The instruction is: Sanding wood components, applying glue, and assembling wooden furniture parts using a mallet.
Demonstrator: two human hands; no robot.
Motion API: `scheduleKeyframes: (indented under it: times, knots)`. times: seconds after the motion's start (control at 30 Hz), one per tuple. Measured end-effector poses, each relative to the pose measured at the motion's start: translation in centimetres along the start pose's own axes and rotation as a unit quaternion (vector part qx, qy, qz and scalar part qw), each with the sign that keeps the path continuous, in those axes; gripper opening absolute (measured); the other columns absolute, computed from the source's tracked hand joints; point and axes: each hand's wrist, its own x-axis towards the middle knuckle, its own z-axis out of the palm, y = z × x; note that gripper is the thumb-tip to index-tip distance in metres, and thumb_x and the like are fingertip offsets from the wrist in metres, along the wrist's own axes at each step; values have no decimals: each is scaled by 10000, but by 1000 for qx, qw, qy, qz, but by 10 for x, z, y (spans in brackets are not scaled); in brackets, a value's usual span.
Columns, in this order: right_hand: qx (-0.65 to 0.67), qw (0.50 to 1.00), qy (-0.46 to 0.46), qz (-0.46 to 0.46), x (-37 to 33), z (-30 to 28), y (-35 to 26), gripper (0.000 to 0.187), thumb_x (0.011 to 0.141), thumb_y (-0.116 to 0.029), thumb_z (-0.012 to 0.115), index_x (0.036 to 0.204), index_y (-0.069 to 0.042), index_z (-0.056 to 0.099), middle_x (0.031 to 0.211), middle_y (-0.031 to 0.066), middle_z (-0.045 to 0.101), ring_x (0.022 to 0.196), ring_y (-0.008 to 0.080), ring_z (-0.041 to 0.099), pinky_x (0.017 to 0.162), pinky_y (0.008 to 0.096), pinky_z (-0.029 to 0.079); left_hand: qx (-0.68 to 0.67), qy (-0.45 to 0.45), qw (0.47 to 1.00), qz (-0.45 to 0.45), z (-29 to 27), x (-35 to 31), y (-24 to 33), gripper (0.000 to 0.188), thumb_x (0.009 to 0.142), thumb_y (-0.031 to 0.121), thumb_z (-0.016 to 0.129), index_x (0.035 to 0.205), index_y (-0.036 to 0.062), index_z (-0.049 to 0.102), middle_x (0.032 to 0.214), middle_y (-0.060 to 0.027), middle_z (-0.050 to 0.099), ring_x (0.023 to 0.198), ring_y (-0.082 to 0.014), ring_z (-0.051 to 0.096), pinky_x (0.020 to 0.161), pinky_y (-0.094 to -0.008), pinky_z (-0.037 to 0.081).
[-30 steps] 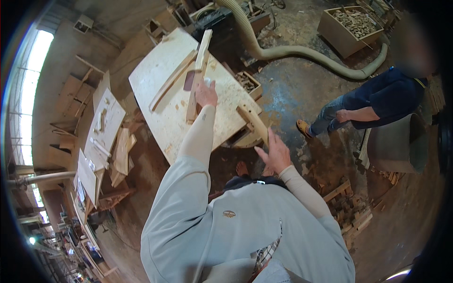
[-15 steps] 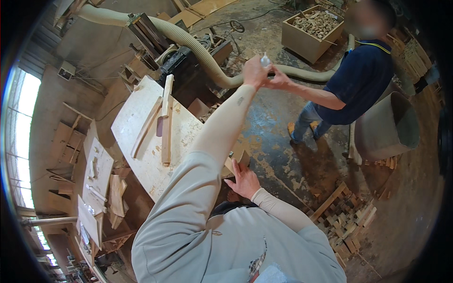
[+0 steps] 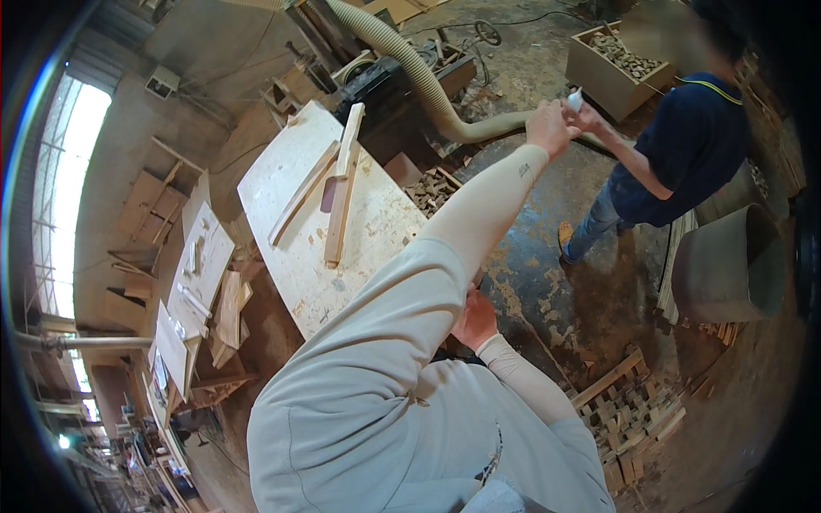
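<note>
So the scuffed pale wooden tabletop (image 3: pixel 380 224) sits well left of the left hand's (image 3: pixel 550 130) fingers. Farthest from them lies a curved pale-wood strip (image 3: pixel 301 198), then a flat reddish-brown pad (image 3: pixel 328 195), then straight light-wood bars (image 3: pixel 339 224).

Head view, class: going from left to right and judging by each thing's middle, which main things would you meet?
Bright window → pale-topped table → wearer's right hand → wearer's left hand → small white object → large open bin.
</note>
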Motion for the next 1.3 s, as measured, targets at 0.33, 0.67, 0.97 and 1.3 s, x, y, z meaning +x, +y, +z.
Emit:
scheduleKeyframes:
  times: [0.33,0.67,0.97,1.3]
  knots:
    - [-22,999,8,39,5,-31,-21,877,1008,-467,758,1644,38,426,1267,245,671,1062,435,725,874,519,602,-18,77,996,26,-204,-244,-110,445,991,263,828,1364,43,726,1291,-180,738,1238,-363,692,1086,-468,540]
    - [-117,986,-7,116,14,-21,-40,831,986,-417,788,1632,-4,467,1252,253,713,1075,462,732,899,534,593,395,98,894,-189,-447,-310,-396,551,1037,462,723,1342,4,715,1398,-176,663,1293,-377,615,1081,-526,504]
    - [-159,972,-5,175,18,-14,-49,815,972,-429,796,1608,-9,508,1393,286,712,1174,466,735,975,532,587,316,21,931,-182,-431,-288,-429,428,1063,437,691,1214,42,760,1245,-144,685,1216,-332,665,1029,-489,548]
    - [-181,962,-9,202,24,-11,-55,793,963,-436,803,1576,-2,547,1363,276,737,1153,468,746,983,524,589,253,71,947,-184,-373,-243,-406,417,1015,443,744,1130,44,768,1197,-137,694,1141,-344,697,955,-500,585]
